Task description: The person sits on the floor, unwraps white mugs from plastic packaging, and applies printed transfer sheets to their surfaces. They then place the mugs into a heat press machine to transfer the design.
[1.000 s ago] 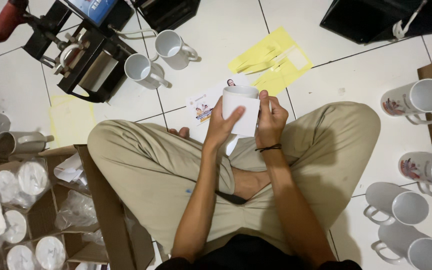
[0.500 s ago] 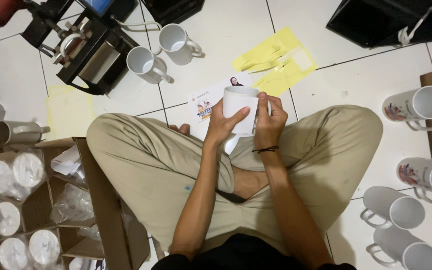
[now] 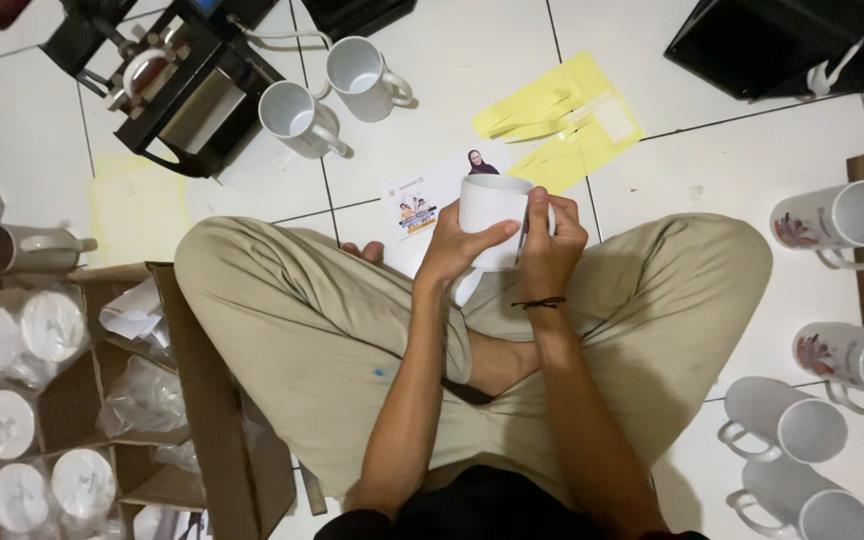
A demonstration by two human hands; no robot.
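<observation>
Both hands closed on a white mug [image 3: 492, 215] at frame centre, held just above crossed legs [image 3: 352, 340] in khaki: left hand [image 3: 457, 250] cupping the near wall with thumb laid across the front, right hand [image 3: 550, 245] wrapped round the far side, fingers curled tight, a dark band at the wrist. Compared with half a second and a second earlier, barely any change: same two-handed grasp, mug at the same height, right fingers perhaps shifted slightly along the side, suggesting fine work on the mug's surface rather than any setting down. Mug upright, rim toward the upper frame, plain and glossy, no print visible on the face shown; handle hidden. Just beyond it on the tile, a printed sheet [image 3: 422, 195] and yellow paper strips [image 3: 562, 125]. Upper left, a black mug press [image 3: 182, 95] with two blank mugs [image 3: 337, 95] beside it. Right edge, printed mugs [image 3: 842, 220] lying on their sides, plain ones below. Lower left, an open carton [image 3: 72, 400] of wrapped mugs.
</observation>
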